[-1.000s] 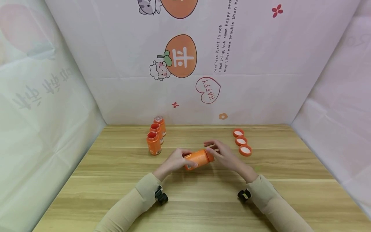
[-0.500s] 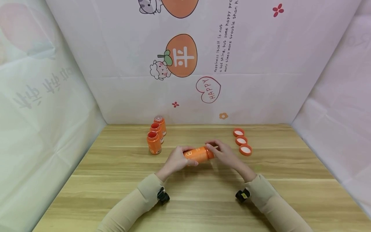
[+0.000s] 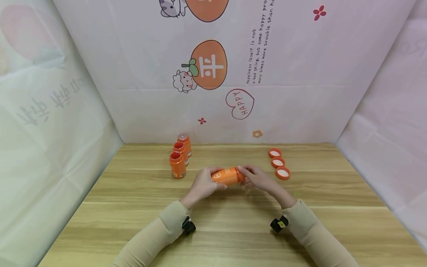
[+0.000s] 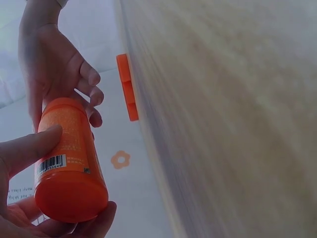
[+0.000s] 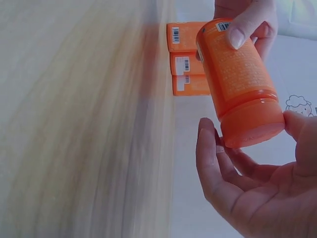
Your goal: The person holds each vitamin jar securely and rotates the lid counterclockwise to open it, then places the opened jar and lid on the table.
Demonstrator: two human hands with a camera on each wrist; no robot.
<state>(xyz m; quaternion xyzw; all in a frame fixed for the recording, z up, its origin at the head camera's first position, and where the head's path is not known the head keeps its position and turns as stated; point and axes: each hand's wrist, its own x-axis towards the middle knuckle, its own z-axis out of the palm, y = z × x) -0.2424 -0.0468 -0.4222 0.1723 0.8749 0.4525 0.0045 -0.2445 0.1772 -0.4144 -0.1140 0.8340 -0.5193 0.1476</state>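
Note:
An orange bottle [image 3: 227,177] lies nearly level between both hands above the table. My left hand [image 3: 202,184] grips its body, the thumb [image 4: 34,146] across the label side near the barcode. At the other end is an orange screw cap [image 5: 253,123], fitted on the bottle. Thumb and fingers of my right hand [image 3: 262,181] hold this cap from two sides; in the right wrist view the thumb touches its edge and the fingertips [image 5: 207,125] curve round the opposite side. The left fingers behind the bottle are partly hidden.
Three orange bottles [image 3: 177,165] stand uncapped in a row at the back left; the rearmost has a silvery top. Three orange caps [image 3: 282,173] lie at the back right, white insides up. White printed sheets [image 3: 150,111] wall the wooden table [image 3: 230,244] at back and sides.
The bottle has swung closer to level and turned, bringing its white logo into view. My right hand's fingers have closed in round the cap.

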